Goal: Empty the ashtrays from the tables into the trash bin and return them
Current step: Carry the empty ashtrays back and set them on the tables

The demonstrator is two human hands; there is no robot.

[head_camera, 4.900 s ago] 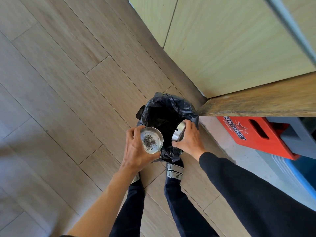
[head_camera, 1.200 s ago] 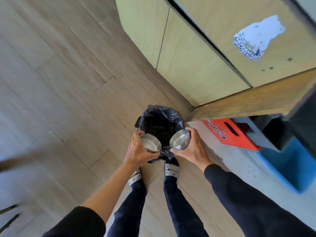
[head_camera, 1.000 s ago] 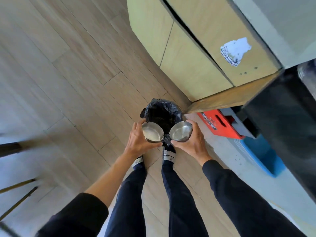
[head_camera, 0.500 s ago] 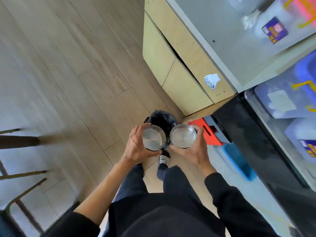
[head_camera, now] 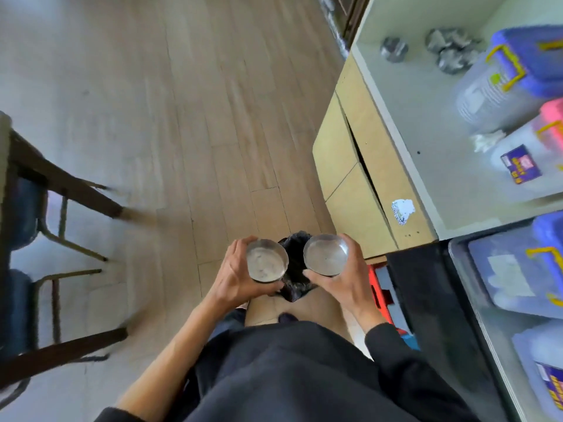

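Head view: two metal ashtrays are held side by side above the bin [head_camera: 294,269], mouths up. The left ashtray [head_camera: 267,265] is gripped by the left hand [head_camera: 236,281], its fingers [head_camera: 240,243] curled round the far rim and the thumb wrapped under the near side. The right ashtray [head_camera: 326,259] is gripped by the right hand [head_camera: 344,284], fingers curled over its right rim, thumb hooked at the near edge. A pale grey film is seen inside the left ashtray; the right one looks nearly clean. The two rims are kept apart, with the black bin liner visible in the gap between them.

Both forearms are extended forward from the body, palms turned inward; the left forearm is bare, the right is covered by a dark sleeve [head_camera: 396,345].

To the right, a cabinet [head_camera: 350,178] stands close beside the bin, with a pale shelf [head_camera: 426,123] carrying plastic tubs above it and a red crate [head_camera: 380,287] just right of the right hand. To the left, chair legs [head_camera: 70,190] stand well apart from the hands. Bare plank floor [head_camera: 198,102] lies ahead.
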